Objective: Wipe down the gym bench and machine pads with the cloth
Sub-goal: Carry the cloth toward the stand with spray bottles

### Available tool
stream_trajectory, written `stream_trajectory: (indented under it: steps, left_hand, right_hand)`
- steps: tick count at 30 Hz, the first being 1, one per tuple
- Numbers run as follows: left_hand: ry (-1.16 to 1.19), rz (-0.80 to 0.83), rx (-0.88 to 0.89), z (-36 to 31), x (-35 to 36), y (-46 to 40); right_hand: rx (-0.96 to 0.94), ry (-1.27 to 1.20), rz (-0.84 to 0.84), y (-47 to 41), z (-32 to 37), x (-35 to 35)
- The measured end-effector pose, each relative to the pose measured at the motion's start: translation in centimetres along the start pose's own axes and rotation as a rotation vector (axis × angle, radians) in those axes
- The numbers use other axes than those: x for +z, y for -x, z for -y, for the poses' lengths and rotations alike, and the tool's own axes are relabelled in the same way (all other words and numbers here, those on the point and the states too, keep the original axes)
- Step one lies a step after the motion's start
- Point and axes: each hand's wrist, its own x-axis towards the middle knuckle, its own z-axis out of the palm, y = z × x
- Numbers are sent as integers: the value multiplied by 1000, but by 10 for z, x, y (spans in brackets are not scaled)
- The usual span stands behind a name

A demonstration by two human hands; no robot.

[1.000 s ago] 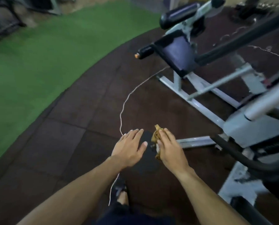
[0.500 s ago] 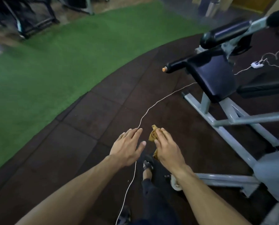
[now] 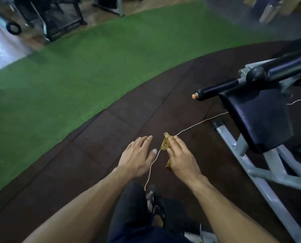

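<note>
My right hand is closed around a crumpled mustard-brown cloth, which sticks out above and below the fingers. Beside it my left hand hovers flat, fingers spread, holding nothing. Both hands are held out over the dark rubber floor. At the right stands a machine with a black seat pad, a black roller pad above it and a black handle with an orange tip. The pad is well to the right of my hands, apart from the cloth.
The machine's grey steel frame runs along the floor at the right. A thin white cord trails across the brown rubber tiles between my hands. Green turf lies to the left; dark equipment stands at the far left.
The view has swung left and forward, so the machine has slid toward the right edge. My hands keep the same pose, the cloth still in the right one.
</note>
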Motion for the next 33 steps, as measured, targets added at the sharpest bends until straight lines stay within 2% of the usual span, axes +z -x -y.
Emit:
stream_trajectory:
  steps: [2, 8, 12, 18, 27, 33]
  left_hand:
    - [-1, -11, 18, 3, -6, -28]
    - [28, -5, 76, 28, -31, -190]
    - [78, -15, 120, 42, -75, -293]
    - [-4, 26, 195, 48, -126, -459]
    - [0, 47, 191, 37, -160, -708]
    - [18, 2, 185, 10, -209, -868]
  right_hand:
    - [0, 16, 2, -25, -5, -1]
    - [27, 2, -29, -184, -26, -13]
    - [59, -37, -80, -283, -22, -32]
    - [121, -30, -167, -424, -38, -75]
    - [197, -91, -184, -659, -113, -124]
    - [157, -45, -179, -814, -155, -182]
